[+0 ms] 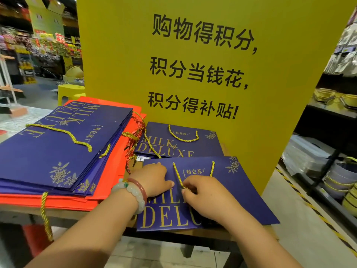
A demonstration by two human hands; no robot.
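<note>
A flat purple paper bag with gold "MILK DELUXE" lettering lies at the table's near edge. My left hand presses on its upper left part, fingers curled toward the bag's top edge. My right hand pinches the bag's gold rope handle near the loop's bottom. A second flat purple bag lies just behind it, partly covered by the near one. To the left sits a stack of purple bags on a pile of red bags.
A tall yellow sign with black characters stands right behind the bags. The wooden table's front edge runs under my wrists. Shelves with bowls and containers line the right. A yellow stool and store aisles lie at far left.
</note>
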